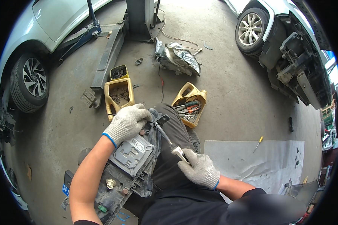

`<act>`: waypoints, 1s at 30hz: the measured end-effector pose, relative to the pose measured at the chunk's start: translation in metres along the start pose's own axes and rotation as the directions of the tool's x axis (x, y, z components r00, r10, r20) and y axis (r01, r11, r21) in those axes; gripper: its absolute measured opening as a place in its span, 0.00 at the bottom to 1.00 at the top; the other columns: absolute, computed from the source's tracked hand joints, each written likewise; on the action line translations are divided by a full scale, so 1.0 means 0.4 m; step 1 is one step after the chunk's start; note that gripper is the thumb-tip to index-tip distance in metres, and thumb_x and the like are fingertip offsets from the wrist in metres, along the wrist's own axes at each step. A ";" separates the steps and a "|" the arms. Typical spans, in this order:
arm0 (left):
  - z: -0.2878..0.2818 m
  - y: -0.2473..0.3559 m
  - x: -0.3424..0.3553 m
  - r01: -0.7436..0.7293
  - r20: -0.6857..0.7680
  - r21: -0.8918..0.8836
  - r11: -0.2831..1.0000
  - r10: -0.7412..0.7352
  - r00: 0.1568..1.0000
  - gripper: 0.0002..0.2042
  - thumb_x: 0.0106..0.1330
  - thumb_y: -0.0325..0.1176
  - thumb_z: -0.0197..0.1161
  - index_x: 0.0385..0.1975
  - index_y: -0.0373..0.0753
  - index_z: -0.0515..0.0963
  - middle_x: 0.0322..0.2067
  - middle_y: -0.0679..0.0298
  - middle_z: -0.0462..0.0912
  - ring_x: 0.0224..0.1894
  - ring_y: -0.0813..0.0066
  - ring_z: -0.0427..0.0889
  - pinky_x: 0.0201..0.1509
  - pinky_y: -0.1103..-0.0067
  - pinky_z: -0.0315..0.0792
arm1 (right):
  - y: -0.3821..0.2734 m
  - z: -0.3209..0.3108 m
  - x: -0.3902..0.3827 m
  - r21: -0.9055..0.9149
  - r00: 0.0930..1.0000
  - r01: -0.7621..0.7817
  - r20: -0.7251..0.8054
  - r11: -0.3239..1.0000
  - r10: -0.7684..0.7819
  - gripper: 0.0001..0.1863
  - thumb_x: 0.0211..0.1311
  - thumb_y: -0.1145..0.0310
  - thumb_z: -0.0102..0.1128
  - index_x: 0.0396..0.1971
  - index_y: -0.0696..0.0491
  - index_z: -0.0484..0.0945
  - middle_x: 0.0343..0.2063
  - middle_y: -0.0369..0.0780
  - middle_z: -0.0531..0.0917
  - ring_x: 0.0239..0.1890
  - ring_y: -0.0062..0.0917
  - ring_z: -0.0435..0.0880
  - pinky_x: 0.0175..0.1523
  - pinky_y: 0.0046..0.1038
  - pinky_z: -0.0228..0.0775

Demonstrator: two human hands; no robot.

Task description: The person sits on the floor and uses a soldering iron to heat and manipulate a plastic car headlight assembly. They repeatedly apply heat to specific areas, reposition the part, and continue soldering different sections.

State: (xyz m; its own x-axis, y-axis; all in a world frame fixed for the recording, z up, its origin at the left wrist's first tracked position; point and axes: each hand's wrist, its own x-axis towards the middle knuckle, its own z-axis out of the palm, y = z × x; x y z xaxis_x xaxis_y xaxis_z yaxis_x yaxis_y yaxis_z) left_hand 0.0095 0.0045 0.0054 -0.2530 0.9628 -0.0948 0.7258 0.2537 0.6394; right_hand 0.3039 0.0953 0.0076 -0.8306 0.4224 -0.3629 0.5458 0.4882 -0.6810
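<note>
A dark plastic housing (112, 176) with a grey metal module (131, 153) and brass-coloured fittings lies across my lap. My left hand (125, 123), in a white knitted glove, rests at the housing's upper part with fingers curled; what they grip is hidden. My right hand (195, 168), gloved the same way, is closed round the white handle of a tool (176, 152) with a metal shaft. The shaft's tip reaches the housing beside a small black tab (162, 120), just right of my left fingertips.
Cut yellow jugs (109, 93) (201, 99) hold small parts and hand tools. A headlight (178, 60) lies beyond. A lift post (139, 22) and cars (45, 18) (264, 30) border the floor. A pale sheet (259, 161) and a yellow screwdriver (259, 142) lie right.
</note>
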 end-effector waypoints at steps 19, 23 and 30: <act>0.005 0.001 0.002 0.006 -0.004 0.065 0.998 -0.006 1.000 0.08 0.63 0.25 0.65 0.39 0.41 0.88 0.40 0.58 0.84 0.40 0.60 0.89 0.50 0.68 0.81 | -0.005 -0.013 -0.012 -0.104 0.996 0.071 -0.046 0.992 -0.076 0.23 0.70 0.60 0.57 0.63 0.48 0.73 0.34 0.50 0.87 0.35 0.50 0.88 0.42 0.50 0.79; 0.004 0.005 0.003 0.002 0.004 0.088 0.996 -0.003 1.000 0.08 0.62 0.25 0.65 0.39 0.41 0.88 0.40 0.59 0.84 0.38 0.60 0.90 0.48 0.68 0.82 | -0.013 -0.020 -0.009 -0.086 0.998 0.050 -0.031 0.995 -0.053 0.23 0.70 0.60 0.57 0.63 0.47 0.73 0.34 0.50 0.87 0.35 0.50 0.88 0.42 0.51 0.79; 0.006 0.006 0.005 -0.025 -0.003 0.168 0.986 0.026 1.000 0.07 0.63 0.28 0.66 0.37 0.43 0.88 0.40 0.59 0.84 0.42 0.58 0.88 0.50 0.66 0.81 | -0.015 -0.019 -0.012 -0.088 0.999 0.041 -0.031 0.995 -0.044 0.23 0.71 0.59 0.57 0.63 0.47 0.73 0.33 0.50 0.87 0.34 0.50 0.88 0.42 0.51 0.79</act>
State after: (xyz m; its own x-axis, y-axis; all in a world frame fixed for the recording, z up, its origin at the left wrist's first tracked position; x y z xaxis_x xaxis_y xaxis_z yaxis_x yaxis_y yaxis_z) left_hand 0.0124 0.0071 0.0049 -0.2359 0.9688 -0.0760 0.8289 0.2414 0.5046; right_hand 0.3052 0.0960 0.0182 -0.8501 0.4240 -0.3123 0.5186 0.5706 -0.6368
